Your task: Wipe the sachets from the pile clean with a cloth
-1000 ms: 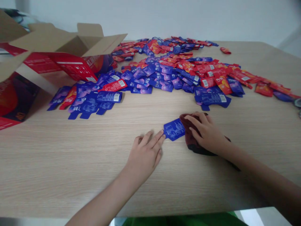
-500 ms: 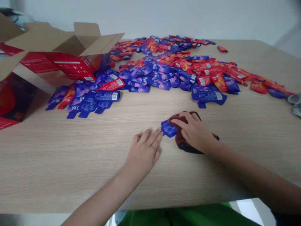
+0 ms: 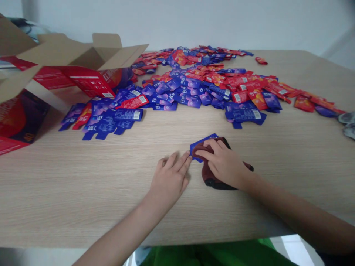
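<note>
A flat blue packet [image 3: 203,140] lies on the table in front of me, partly covered by a maroon cloth with dark edging [image 3: 206,173]. My left hand [image 3: 170,173] lies open on the wood, fingers stretched out, fingertips holding down the packet's left end. My right hand [image 3: 222,160] is closed on the bunched cloth and presses it onto the packet; the packet's right side is hidden beneath.
Blue and red packets [image 3: 191,90] are heaped across the back of the table [image 3: 83,192]. At the left stands an open cardboard box [image 3: 91,83] with red printed sides. A grey object [image 3: 348,123] sits at the right edge of view.
My right hand has slid the cloth left and slightly nearer to me, so the packet's upper edge now shows above it. My left hand has stayed in place.
</note>
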Tool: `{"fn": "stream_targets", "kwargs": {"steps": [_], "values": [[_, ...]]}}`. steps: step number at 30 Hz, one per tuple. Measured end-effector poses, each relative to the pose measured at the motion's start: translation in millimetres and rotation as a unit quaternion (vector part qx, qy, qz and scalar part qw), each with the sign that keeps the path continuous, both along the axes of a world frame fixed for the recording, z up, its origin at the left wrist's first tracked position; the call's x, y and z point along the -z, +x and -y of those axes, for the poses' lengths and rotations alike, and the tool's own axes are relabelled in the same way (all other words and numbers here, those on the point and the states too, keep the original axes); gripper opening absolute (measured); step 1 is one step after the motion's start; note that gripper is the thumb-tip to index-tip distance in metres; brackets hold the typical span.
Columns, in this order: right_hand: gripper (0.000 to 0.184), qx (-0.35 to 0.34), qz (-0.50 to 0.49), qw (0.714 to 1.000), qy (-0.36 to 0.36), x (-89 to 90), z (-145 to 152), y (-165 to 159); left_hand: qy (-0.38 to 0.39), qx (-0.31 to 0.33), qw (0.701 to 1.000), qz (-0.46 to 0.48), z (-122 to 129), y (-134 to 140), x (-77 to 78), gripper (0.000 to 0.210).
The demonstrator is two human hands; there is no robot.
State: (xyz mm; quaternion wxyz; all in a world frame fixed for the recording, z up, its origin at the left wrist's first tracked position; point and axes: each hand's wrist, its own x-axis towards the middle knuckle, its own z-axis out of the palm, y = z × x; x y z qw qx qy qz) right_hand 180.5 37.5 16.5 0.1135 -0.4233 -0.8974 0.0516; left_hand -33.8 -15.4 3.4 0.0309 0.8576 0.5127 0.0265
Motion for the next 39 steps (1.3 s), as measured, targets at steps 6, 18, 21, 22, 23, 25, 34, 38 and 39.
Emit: {"fn": "stream_targets", "kwargs": {"steps": [6, 18, 21, 22, 23, 25, 34, 38, 39], "values": [[0.039, 0.086, -0.013, 0.995, -0.037, 13.3, -22.8, 57.5, -0.020, -0.001, 1.000, 0.003, -2.4, 1.8, -5.0, 0.049], [0.042, 0.060, -0.127, 0.988, -0.062, 2.7, -23.6, 44.4, -0.045, -0.088, 0.994, 0.037, -64.2, 39.6, -23.1, 0.052], [0.042, 0.062, -0.112, 0.990, -0.065, 8.5, -21.8, 34.5, -0.058, -0.099, 0.993, 0.026, -74.5, 50.3, -12.1, 0.055], [0.042, 0.060, -0.105, 0.990, -0.070, 7.5, -21.5, 30.4, -0.061, -0.105, 0.992, 0.024, -76.1, 49.7, -9.7, 0.054], [0.042, 0.056, -0.100, 0.990, -0.077, 5.1, -21.6, 25.9, -0.062, -0.114, 0.991, 0.021, -77.2, 46.3, -8.4, 0.051], [0.041, 0.045, -0.093, 0.990, -0.092, -2.4, -22.6, 15.6, -0.056, -0.149, 0.987, 0.014, -79.2, 29.9, -8.9, 0.043], [0.037, -0.005, -0.083, 0.991, -0.102, -11.1, -26.8, -28.6, 0.075, -0.388, 0.916, -0.066, -81.2, -150.7, -23.6, 0.032], [0.036, -0.012, -0.081, 0.992, -0.099, -6.7, -34.8, -49.7, 0.126, -0.447, 0.883, -0.070, -82.7, -190.4, -17.5, 0.050], [0.035, -0.014, -0.082, 0.992, -0.099, -5.7, -38.0, -55.8, 0.142, -0.447, 0.880, -0.068, -85.6, -192.9, -13.6, 0.054]]}}
